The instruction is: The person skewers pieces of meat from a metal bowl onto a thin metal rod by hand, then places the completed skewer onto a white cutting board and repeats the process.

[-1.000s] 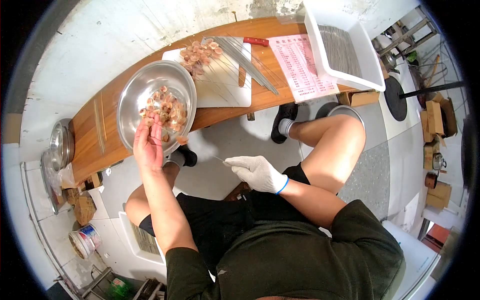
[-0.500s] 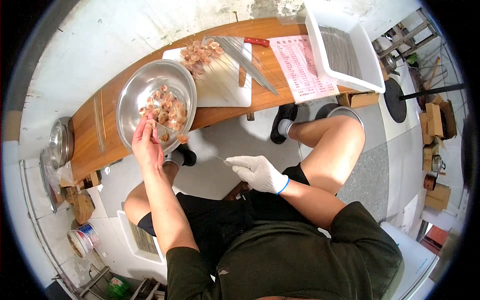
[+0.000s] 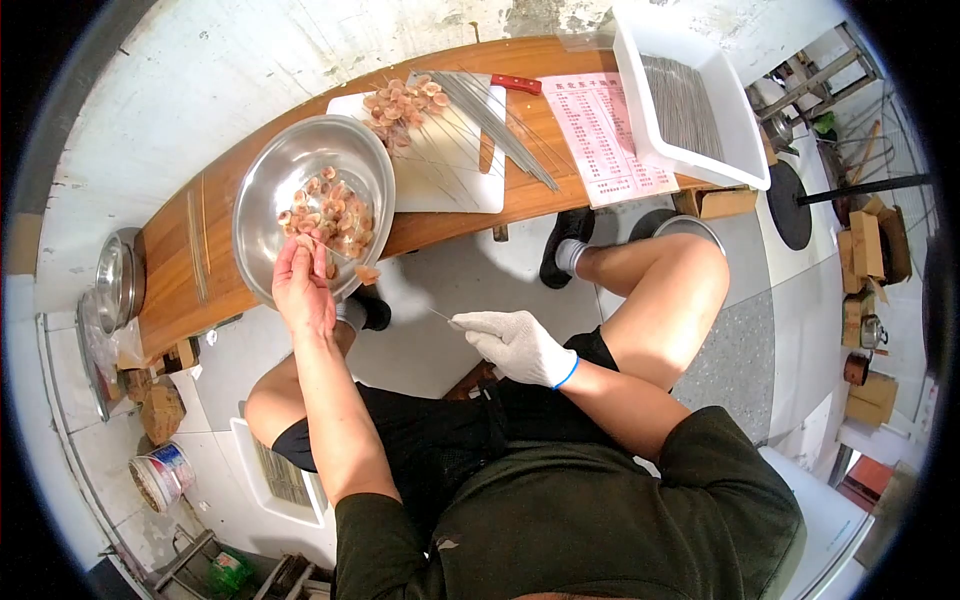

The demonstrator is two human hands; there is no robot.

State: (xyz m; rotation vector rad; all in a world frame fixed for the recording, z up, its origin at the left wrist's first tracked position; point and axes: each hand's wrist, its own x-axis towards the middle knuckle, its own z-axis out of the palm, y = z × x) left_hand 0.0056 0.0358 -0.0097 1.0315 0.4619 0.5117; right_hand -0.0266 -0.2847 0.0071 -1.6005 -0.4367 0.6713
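My bare left hand (image 3: 303,290) is at the near side of a steel bowl (image 3: 262,185), its fingertips pinching a small round meat piece (image 3: 306,242). In the bowl lies a heap of similar pinkish-brown meat pieces (image 3: 345,222). My right hand (image 3: 515,345), in a white knit glove with a blue cuff, is closed on a thin metal skewer (image 3: 439,313) over my lap. The skewer points up and left toward the bowl, and its middle is hard to make out. A meat piece (image 3: 367,273) shows at the bowl's right rim, apparently on the skewer.
On the wooden table (image 3: 430,232), a white cutting board (image 3: 450,185) carries skewered meat (image 3: 402,108) and bare skewers (image 3: 490,130). Beside it are a red-handled knife (image 3: 515,84), a pink printed sheet (image 3: 610,140) and a white bin (image 3: 725,165) of skewers. Another bin (image 3: 262,470) stands by my left leg.
My left hand has shifted slightly to the right and its fingertips have closed in over the pieces in the bowl. The right hand with the skewer stays nearly still.
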